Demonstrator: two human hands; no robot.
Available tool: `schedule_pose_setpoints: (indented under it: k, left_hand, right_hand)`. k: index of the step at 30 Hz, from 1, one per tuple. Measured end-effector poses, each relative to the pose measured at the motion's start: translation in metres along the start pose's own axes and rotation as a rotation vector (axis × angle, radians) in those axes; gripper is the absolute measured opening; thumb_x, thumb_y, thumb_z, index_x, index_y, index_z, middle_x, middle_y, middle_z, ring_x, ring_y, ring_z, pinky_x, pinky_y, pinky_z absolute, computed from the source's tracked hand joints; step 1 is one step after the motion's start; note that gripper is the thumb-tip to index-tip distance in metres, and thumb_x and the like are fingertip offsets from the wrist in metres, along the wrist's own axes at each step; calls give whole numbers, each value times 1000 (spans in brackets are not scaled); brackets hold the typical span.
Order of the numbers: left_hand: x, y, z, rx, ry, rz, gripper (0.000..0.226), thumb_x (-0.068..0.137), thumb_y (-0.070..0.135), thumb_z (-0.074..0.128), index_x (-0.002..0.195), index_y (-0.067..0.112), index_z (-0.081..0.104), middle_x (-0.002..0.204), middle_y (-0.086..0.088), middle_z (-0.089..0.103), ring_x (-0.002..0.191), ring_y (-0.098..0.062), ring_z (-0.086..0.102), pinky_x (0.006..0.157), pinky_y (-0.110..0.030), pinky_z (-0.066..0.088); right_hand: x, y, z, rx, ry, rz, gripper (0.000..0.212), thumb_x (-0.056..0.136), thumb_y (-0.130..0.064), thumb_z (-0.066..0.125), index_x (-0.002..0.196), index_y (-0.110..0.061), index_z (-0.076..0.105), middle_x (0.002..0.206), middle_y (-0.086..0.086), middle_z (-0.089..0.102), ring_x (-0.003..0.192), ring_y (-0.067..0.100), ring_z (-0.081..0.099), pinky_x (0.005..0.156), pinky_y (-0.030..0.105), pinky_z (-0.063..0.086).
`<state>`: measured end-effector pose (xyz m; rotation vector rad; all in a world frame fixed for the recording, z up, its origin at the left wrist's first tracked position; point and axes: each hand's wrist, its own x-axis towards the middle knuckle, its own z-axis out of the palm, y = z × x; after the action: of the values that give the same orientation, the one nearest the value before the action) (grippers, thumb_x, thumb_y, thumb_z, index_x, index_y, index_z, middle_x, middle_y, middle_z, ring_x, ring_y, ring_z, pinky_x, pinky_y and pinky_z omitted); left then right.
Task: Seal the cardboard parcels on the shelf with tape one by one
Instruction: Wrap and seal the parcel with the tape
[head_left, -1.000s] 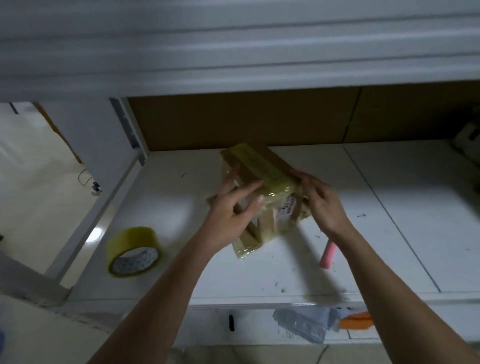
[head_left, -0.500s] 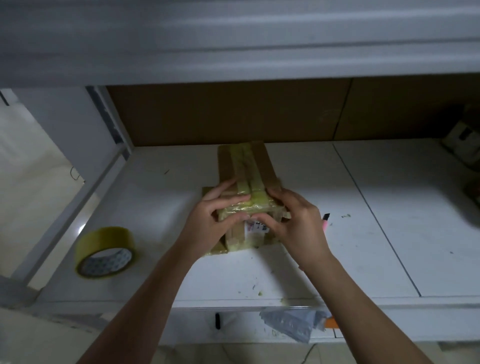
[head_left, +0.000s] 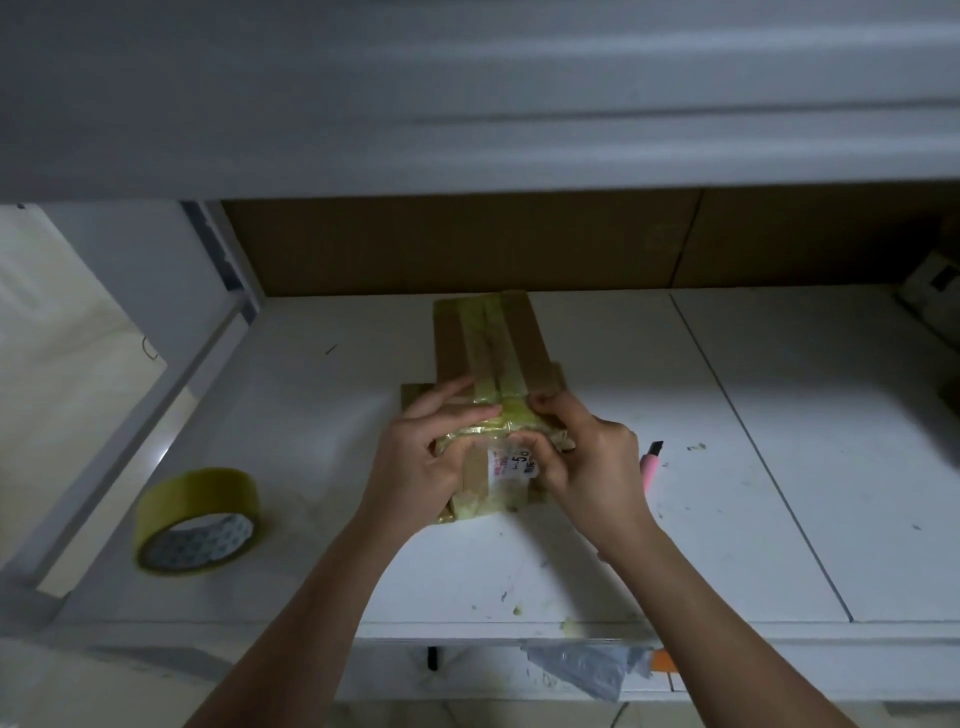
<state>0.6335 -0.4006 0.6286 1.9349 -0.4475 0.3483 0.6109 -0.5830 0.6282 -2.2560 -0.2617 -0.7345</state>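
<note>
A long brown cardboard parcel (head_left: 524, 340) lies on the white shelf (head_left: 597, 545), its length running away from me, with yellowish tape strips along its top and around its near end. My left hand (head_left: 418, 462) holds the near left corner, thumb on the front face and fingers over the top edge. My right hand (head_left: 587, 462) grips the near right corner, fingertips pressing the tape at the top edge. A white label (head_left: 511, 462) shows between my hands. A roll of yellow tape (head_left: 195, 519) lies on the shelf to the left, apart from both hands.
A pink utility knife (head_left: 649, 465) lies just right of my right hand. A brown board (head_left: 467, 239) closes the shelf's back, and an upper shelf (head_left: 467, 104) overhangs. A box (head_left: 935, 283) sits at the far right. Grey plastic (head_left: 587, 670) hangs below the front edge.
The parcel was tilted up and turned a second ago; now it lies flat, lengthwise. Both hands have come together at its near end, over the tape.
</note>
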Motion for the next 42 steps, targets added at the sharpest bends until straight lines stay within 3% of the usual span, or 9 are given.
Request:
schedule_pose_setpoints:
  k: [4,11,15,19,23,25,31,37,42]
  left_hand:
    - [0,3,-4,-9,-41,-7,61,82,-16,62,104,40,70,137,11,56,122,0,55,93,-30,55]
    - [4,-1,-9,-25,-121,24,66,83,-19,61,105,43,69,139,15,53,123,-3,57,87,-18,54]
    - [5,2,-20,-58,-228,-24,61,86,-7,65,112,48,68,142,19,49,125,2,51,87,-32,58]
    - [17,4,-48,-70,-606,-128,68,89,-5,58,126,53,58,148,38,30,141,5,28,110,-37,44]
    - [29,5,-66,-156,-740,-216,68,92,-11,51,127,47,61,153,33,27,144,5,23,119,-34,30]
    - [29,3,-67,-129,-738,-189,64,94,-8,53,127,46,61,153,33,27,144,6,23,117,-29,31]
    - [23,-1,-56,-170,-576,-208,52,86,3,69,118,43,69,146,28,43,136,0,43,108,-36,45]
    - [2,-2,-26,-93,-183,-28,54,79,-21,63,103,27,73,133,9,60,106,-11,68,84,-41,59]
    - [5,0,-33,-120,-263,-62,50,81,-13,68,106,30,72,136,13,58,113,-10,64,94,-33,55]
  right_hand:
    - [-1,6,-3,79,-51,39,25,84,-10,73,109,-12,69,86,0,75,64,18,69,61,34,57]
    - [2,14,-5,90,-66,-7,26,84,-3,72,108,-13,70,62,-14,60,45,-1,48,50,5,32]
    - [5,11,-16,254,-141,90,31,84,-11,75,114,-19,71,94,-7,75,74,2,69,73,24,58]
    - [17,22,-52,532,-576,229,49,93,-1,60,129,-34,62,126,-18,64,119,-1,58,103,18,43]
    - [25,30,-57,431,-669,243,68,95,14,41,128,-42,60,135,-12,59,129,4,51,106,58,36]
    - [27,33,-54,442,-654,269,64,95,9,49,123,-47,63,132,1,62,129,22,53,103,63,38]
    - [21,31,-43,591,-523,254,51,78,-11,76,111,-49,69,111,-13,72,101,10,70,95,23,51]
    - [6,26,-21,486,-270,151,46,80,-12,76,109,-48,67,97,24,69,86,37,69,83,21,55]
    - [21,35,-48,601,-647,219,63,88,6,62,124,-47,62,130,-4,64,120,16,61,105,31,44]
